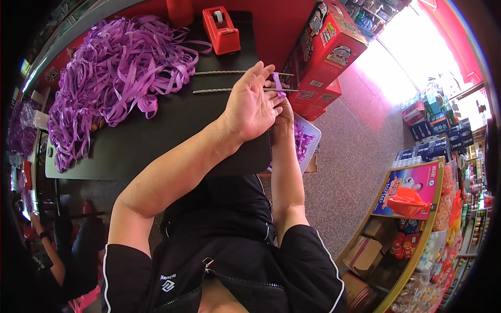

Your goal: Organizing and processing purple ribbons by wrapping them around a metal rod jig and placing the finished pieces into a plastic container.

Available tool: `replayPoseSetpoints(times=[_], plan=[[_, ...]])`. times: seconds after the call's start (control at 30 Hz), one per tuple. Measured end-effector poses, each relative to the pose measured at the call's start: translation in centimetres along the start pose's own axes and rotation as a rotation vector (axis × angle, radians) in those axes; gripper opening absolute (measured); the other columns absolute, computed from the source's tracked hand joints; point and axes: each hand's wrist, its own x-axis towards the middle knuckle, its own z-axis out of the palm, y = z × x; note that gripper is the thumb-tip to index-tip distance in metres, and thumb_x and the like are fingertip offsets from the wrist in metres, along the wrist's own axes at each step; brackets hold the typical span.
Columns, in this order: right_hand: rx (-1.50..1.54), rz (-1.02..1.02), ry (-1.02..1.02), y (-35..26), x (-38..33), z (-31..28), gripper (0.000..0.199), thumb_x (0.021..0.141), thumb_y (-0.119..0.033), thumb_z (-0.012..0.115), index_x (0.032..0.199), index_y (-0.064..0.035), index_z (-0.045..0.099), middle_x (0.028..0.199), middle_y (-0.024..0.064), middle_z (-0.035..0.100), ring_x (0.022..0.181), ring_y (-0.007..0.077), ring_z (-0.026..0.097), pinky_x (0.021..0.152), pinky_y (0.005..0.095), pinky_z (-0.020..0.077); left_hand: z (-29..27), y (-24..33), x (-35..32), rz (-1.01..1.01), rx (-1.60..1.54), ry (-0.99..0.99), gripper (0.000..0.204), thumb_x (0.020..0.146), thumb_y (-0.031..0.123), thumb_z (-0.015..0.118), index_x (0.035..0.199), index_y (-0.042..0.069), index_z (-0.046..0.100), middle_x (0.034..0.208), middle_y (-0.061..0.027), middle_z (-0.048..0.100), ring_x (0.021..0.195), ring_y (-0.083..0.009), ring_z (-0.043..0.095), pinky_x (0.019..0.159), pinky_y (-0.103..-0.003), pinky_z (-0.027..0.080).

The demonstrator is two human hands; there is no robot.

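Two twisted metal rods (216,92) lie side by side, their tips sticking out past the right edge of the dark table. A short purple ribbon (278,85) loops across both near the tips. My left hand (244,107) is over the rods, palm showing, thumb and fingers stretched, with some fingertips close to the ribbon. Behind it, partly covered, my right hand (283,116) reaches up to the ribbon's lower end and appears to pinch it. To the left, a big heap of purple ribbon (122,68) covers much of the table.
A red tape dispenser (222,31) stands behind the rods. Below my right hand, a pale tub (316,136) contains purple ribbon pieces. Red cartons (326,47) are stacked beyond the table's right edge. Shelves of goods (417,235) line the right; another person's arm (49,248) shows at lower left.
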Motion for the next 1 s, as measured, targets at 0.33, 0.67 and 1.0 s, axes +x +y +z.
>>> replayPoseSetpoints(times=[0.33,0.67,1.0], plan=[[0.026,0.018,0.086,-1.0,-0.6,-0.5,0.024,0.091,-0.015,0.055,0.112,-0.0020,0.057,0.097,0.0131,0.066,0.086,0.0245,0.067,0.074,0.0367,0.0577,-0.1,0.1,-0.1,-0.010,0.002,0.004,0.073,0.093,0.051,0.044,0.150,0.018,0.013,0.150,-0.0322,-0.011,0.143,-0.0398,-0.005,0.114,-0.047,-0.006],[-0.416,0.146,0.157,-6.0,-1.8,3.8,0.033,0.094,-0.024,0.050,0.108,0.0048,0.060,0.099,0.0182,0.066,0.092,0.0291,0.065,0.083,0.0431,0.0522,0.1,0.1,-0.1,-0.022,-0.006,-0.033,0.075,0.093,0.053,0.044,0.150,0.018,0.011,0.150,-0.0324,-0.011,0.143,-0.0381,-0.009,0.113,-0.048,-0.009],[-0.948,0.080,0.583,-8.1,-2.7,7.2,0.045,0.094,-0.041,0.053,0.095,0.0013,0.067,0.084,0.0088,0.066,0.075,0.0153,0.060,0.070,0.0298,0.0461,0.4,0.0,0.0,-0.042,-0.008,-0.028,0.076,0.091,0.054,0.045,0.150,0.019,0.012,0.150,-0.0326,-0.010,0.143,-0.0371,-0.008,0.113,-0.048,-0.010]])
